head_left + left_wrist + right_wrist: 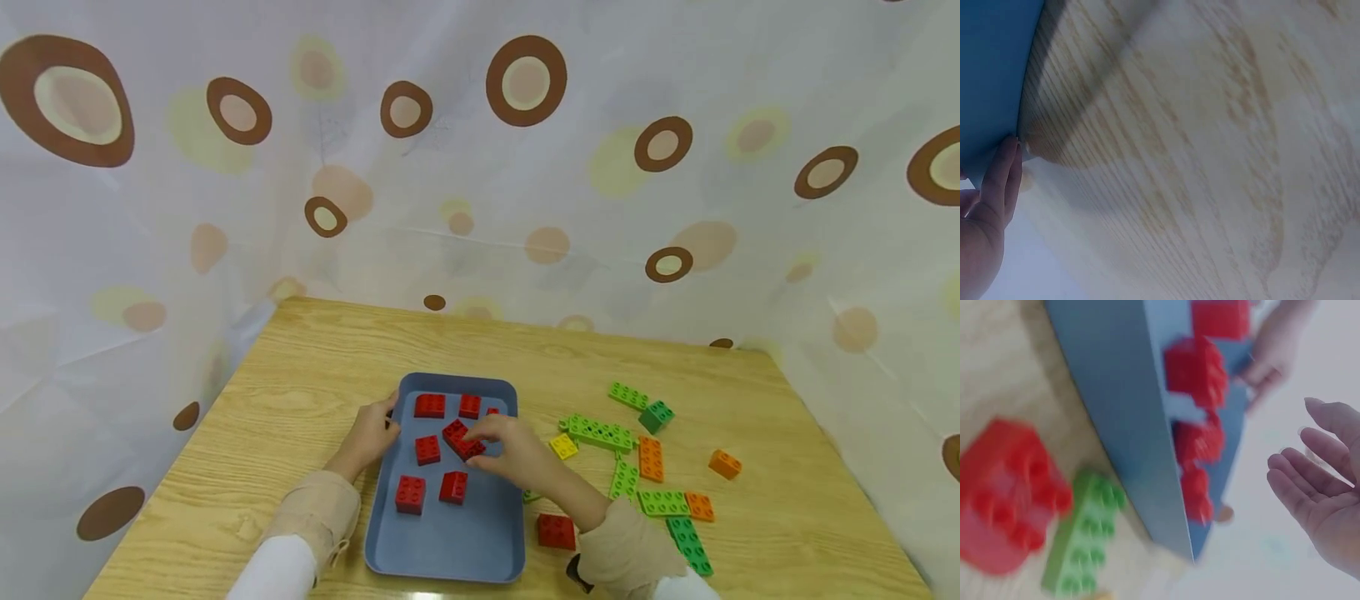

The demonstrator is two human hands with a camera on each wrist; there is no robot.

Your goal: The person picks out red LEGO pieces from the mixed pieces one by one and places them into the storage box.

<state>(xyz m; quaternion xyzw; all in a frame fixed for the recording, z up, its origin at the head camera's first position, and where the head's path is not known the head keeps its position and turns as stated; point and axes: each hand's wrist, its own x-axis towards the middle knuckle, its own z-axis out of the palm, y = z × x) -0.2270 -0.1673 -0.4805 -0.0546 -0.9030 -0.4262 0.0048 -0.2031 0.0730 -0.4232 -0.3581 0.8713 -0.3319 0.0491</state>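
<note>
A blue-grey tray (450, 546) holds several red toy bricks, among them a square brick (427, 450) and a sloped brick (453, 487). My left hand (369, 437) holds the tray's left side wall, its fingers along the outside in the left wrist view. Over the tray's right half hovers my right hand (517, 454), fingers spread and slightly bent. Nothing is in its grasp in the right wrist view. Below its fingertips in the head view lies a long red brick (457, 437), partly hidden by that hand.
Right of the tray, a red brick (556, 532) stands on the wooden table (337, 342). Farther right lie light green bricks (600, 433), dark green bricks (688, 546), orange bricks (651, 458) and a yellow brick (563, 447). A patterned curtain (480, 167) surrounds the table.
</note>
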